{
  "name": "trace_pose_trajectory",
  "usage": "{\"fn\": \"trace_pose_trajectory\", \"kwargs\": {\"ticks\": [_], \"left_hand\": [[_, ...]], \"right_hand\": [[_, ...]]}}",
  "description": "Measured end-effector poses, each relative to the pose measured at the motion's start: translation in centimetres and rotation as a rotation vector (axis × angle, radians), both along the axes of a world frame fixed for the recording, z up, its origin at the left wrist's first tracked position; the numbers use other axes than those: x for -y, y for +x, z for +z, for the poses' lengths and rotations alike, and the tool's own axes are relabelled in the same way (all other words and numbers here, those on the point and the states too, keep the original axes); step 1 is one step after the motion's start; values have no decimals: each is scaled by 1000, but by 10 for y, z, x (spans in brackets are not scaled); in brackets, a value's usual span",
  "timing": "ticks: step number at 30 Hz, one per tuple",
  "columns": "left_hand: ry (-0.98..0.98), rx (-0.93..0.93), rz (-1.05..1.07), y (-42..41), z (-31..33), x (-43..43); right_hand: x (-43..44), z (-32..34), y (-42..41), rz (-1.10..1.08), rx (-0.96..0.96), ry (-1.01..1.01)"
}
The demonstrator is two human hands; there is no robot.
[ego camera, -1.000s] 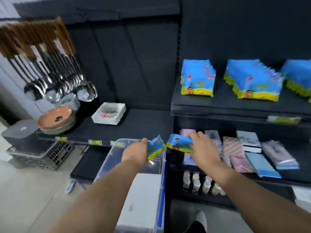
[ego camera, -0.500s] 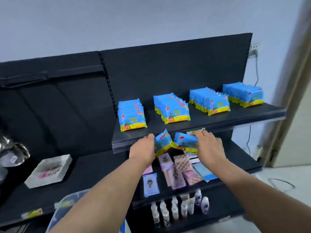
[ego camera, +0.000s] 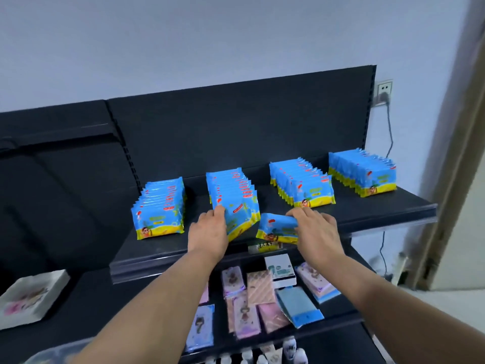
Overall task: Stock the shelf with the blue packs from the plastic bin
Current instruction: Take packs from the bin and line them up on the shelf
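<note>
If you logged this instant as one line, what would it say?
left hand: sets blue pack at second row's front | right hand: holds another pack above top shelf | four rows standing

Pale blue-grey wall [ego camera: 210, 43], evenly lit, behind a dark shelving unit [ego camera: 236, 132] with a flat back panel. Right of the unit, a white wall socket [ego camera: 384, 91] holds a plug; its dark cable [ego camera: 391, 137] hangs down the wall. Farther right stands a beige door frame [ego camera: 456, 143]. Below the socket, light floor [ego camera: 425, 306] meets the wall.
</note>
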State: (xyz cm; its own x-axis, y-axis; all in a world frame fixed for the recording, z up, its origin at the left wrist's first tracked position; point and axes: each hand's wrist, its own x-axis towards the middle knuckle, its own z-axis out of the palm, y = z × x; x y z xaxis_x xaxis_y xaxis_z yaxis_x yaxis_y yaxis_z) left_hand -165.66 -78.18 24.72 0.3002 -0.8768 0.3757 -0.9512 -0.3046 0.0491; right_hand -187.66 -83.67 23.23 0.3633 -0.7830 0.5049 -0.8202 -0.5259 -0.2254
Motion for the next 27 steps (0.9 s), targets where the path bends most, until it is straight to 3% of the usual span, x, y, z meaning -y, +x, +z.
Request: {"fn": "trace_pose_trajectory", "kwargs": {"ticks": [8,13,22,27], "left_hand": [[23,60,240,62,13,-23],[91,68,283,118,22,-37],[167,27,164,192,12,-22],[68,33,77,211,3,-9]], "right_hand": [[32,11,71,240,-8,-47],[26,16,131,330,14,-62],[22,2,201,300,-29,-36],[19,-1,217,244,-29,-27]]}}
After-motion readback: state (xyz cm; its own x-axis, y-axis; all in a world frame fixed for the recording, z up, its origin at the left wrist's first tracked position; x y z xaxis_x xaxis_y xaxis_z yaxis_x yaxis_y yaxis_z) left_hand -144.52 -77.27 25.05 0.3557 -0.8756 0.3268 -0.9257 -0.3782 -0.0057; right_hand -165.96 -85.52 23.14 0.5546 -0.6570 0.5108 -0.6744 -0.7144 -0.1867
